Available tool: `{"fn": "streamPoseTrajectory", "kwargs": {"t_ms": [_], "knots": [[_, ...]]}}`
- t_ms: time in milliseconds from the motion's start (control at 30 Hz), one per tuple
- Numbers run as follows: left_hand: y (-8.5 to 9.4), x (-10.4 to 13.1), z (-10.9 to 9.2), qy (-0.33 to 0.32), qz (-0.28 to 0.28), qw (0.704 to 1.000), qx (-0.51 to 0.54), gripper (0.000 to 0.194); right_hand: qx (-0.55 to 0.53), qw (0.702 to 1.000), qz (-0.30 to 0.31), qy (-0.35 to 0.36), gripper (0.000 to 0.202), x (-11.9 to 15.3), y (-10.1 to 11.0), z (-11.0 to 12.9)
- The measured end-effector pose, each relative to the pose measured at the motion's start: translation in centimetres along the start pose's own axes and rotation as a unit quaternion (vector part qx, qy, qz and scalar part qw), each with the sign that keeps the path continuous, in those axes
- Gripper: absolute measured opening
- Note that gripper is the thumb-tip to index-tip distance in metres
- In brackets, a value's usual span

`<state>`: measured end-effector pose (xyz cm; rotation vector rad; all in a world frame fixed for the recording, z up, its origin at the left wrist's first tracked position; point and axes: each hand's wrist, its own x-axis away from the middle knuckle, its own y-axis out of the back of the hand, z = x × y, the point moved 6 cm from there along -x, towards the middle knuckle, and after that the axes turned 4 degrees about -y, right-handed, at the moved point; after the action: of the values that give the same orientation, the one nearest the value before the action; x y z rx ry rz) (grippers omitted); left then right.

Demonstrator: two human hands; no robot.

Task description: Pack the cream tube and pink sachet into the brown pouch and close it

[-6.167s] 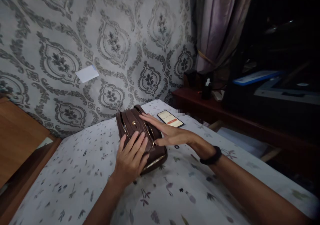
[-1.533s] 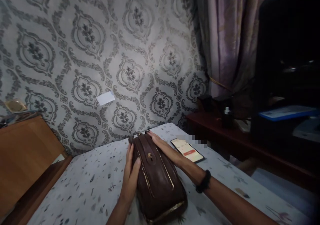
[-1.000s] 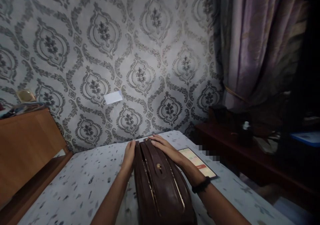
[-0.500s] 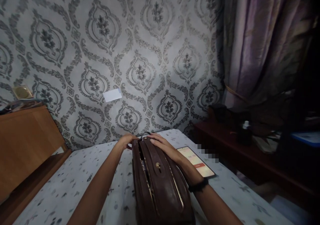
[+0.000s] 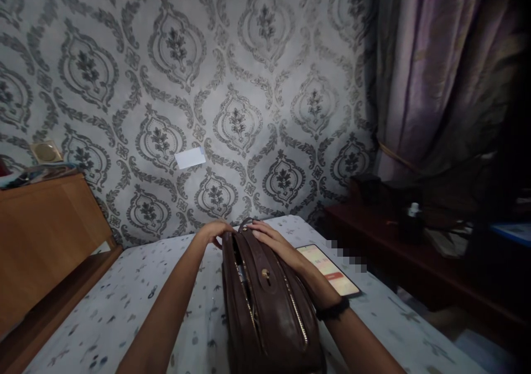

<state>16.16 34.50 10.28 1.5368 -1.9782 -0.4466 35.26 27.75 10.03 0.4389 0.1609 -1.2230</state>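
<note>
Lay your right hand (image 5: pixel 271 241), fingers flat, firmly on the bag (image 5: pixel 288 313) on the bed (image 5: pixel 153 307) so it won't slip, and let your left hand (image 5: pixel 214 231), fingers bent, grip unclear, pull gently near the open zip (image 5: pixel 250 303).

left hand (image 5: pixel 213 231) partly hidden behind brown bag (image 5: pixel 271 299), its near end cut off, phone (image 5: pixel 326 268) digits blurred

The handbag (image 5: pixel 276 307) sits on the sheet (image 5: pixel 120 291). The left hand (image 5: pixel 215 232) is at its far left corner; the right hand (image 5: pixel 277 242) lies along its right side. The phone (image 5: pixel 327 269) is right of the handbag, the desk (image 5: pixel 373 244) farther right. The wall (image 5: pixel 265 92) is behind.
</note>
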Motion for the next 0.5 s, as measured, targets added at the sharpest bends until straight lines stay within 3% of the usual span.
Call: {"fn": "streamPoseTrajectory", "kwargs": {"t_ms": [233, 500], "knots": [[0.4, -0.3, 0.4, 0.015, 0.016, 1.000, 0.005, 0.021, 0.001, 1.000, -0.001, -0.012, 0.067, 0.2, 0.0, 0.0], [0.3, -1.0, 0.8, 0.021, -0.034, 0.999, -0.002, 0.024, 0.006, 1.000, 0.005, -0.007, 0.072, -0.1, 0.1, -0.3]]}}
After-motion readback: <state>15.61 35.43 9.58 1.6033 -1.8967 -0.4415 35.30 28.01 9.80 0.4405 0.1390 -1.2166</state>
